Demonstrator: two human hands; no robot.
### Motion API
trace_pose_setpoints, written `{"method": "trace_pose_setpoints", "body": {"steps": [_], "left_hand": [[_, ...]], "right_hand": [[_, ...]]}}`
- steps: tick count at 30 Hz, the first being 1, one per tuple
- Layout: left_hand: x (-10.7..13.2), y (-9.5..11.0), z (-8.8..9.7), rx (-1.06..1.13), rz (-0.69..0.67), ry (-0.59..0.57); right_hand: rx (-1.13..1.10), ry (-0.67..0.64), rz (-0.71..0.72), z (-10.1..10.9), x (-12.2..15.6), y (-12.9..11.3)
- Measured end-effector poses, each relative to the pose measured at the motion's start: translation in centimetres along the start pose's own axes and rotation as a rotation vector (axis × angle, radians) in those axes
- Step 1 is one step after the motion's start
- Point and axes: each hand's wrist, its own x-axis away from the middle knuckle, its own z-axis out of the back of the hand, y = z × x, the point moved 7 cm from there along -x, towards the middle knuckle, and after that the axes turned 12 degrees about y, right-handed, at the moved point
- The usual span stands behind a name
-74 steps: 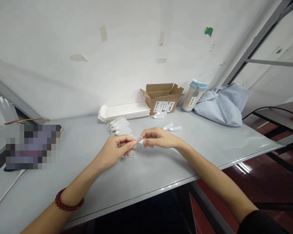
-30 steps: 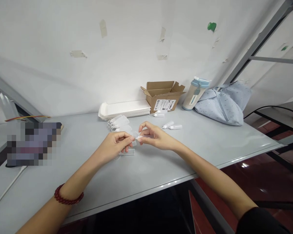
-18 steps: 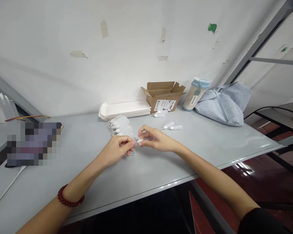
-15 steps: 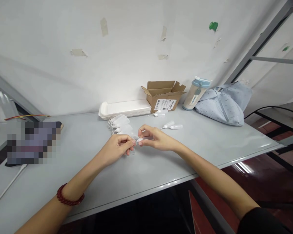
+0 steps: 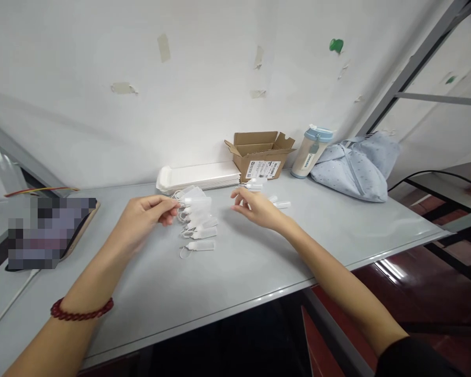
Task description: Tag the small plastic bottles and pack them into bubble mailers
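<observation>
My left hand (image 5: 151,212) is closed, thumb and fingertips pinching the tip end of a small translucent squeeze bottle (image 5: 198,201). That bottle points right, over a column of similar squeeze bottles (image 5: 203,232) with white caps and thin loops, lying on the grey table (image 5: 149,293). The nearest one (image 5: 202,245) lies slightly apart from the others. My right hand (image 5: 259,209) hovers to the right of the column with its fingers curved and apart, nothing between them. Just behind it, another squeeze bottle (image 5: 282,204) lies on the table, partly beside a second one the hand covers.
At the wall stand a stack of white trays (image 5: 204,173), an open cardboard box (image 5: 261,159), a cream and blue tumbler (image 5: 310,152) and a light blue cloth bag (image 5: 353,173). More squeeze bottles (image 5: 255,186) lie before the box. A blurred-out phone (image 5: 51,233) with a cable is at left.
My left hand has moved left and away from me, carrying the squeeze bottle over the column. My right hand has let go of it and drawn back to the right, fingers apart.
</observation>
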Motion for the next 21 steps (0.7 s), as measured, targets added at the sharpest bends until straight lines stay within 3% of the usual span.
{"method": "trace_pose_setpoints", "body": {"steps": [3, 7, 12, 21], "left_hand": [[-0.1, -0.2, -0.1, -0.079, -0.016, -0.060], [0.7, -0.2, -1.1, -0.335, -0.043, -0.160], [1.2, 0.4, -1.4, -0.425, -0.058, -0.161], [1.2, -0.6, -2.3, -0.568, -0.162, -0.336]], "right_hand": [[0.240, -0.030, -0.017, 0.9, -0.3, 2.4], [0.354, -0.208, -0.144, 1.3, 0.0, 5.4], [0.412, -0.275, -0.212, 2.1, 0.4, 5.9], [0.471, -0.296, -0.324, 2.8, 0.7, 6.9]]}}
